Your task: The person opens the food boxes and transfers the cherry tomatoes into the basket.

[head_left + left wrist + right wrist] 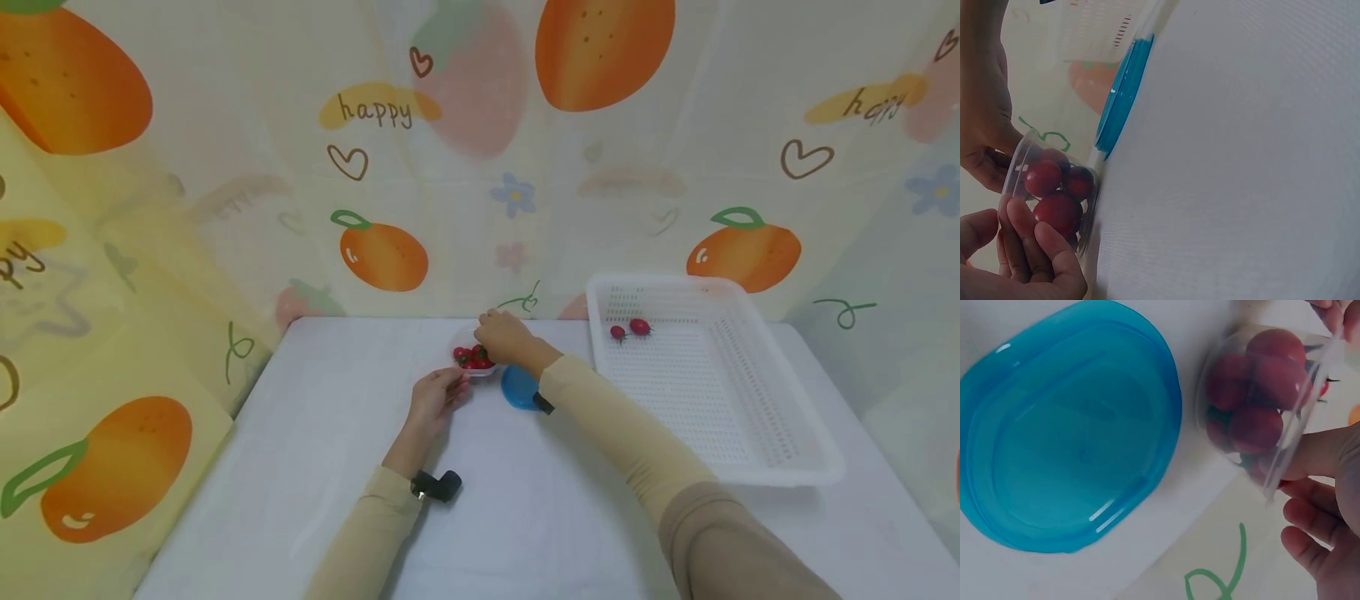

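Note:
A small clear plastic container (477, 372) holds several red cherry tomatoes (1257, 428) with green stems. At its near-left side my left hand (437, 400) pinches the rim, thumb on one side and fingers (1054, 250) on the other. My right hand (510, 340) is over the container's right side. Its thumb reaches past the rim into the container, and a bit of red shows between thumb and index finger, where it pinches a cherry tomato (1282, 484), mostly hidden. Beside the container, a blue lid (1079, 437) lies on the table.
A white perforated basket (795, 400) stands on the right of the white-covered table (315, 467). Two cherry tomatoes (640, 327) lie near its far-left corner. A fruit-patterned curtain (465, 192) hangs behind the table.

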Motion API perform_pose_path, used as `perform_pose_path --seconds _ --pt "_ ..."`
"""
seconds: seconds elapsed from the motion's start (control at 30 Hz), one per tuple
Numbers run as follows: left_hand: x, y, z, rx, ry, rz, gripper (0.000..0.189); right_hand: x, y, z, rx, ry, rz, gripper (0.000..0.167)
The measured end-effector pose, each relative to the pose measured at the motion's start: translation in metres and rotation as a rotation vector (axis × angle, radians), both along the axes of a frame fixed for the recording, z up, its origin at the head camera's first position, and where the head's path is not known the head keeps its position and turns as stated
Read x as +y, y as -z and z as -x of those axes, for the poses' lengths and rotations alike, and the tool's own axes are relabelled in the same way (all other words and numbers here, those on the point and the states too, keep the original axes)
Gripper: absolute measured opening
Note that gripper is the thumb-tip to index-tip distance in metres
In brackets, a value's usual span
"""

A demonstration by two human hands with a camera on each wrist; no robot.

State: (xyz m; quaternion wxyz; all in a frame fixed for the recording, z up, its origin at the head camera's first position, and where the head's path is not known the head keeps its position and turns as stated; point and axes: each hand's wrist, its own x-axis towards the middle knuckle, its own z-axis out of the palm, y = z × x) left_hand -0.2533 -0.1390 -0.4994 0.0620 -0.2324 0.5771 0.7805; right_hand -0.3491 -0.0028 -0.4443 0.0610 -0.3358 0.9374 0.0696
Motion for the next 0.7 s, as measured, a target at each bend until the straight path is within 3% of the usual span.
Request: perform_pose_path --seconds 0.37,0.7 --pt "0.000 0.003 0.000 0.009 0.010 0.004 0.030 0.003 -0.016 -0.005 -0.044 0.025 -0.063 0.023" --pt "0.000 0.003 0.001 0.006 0.006 -0.002 0.030 0.003 -0.013 -0.004 -0.073 0.031 -0.047 0.020"
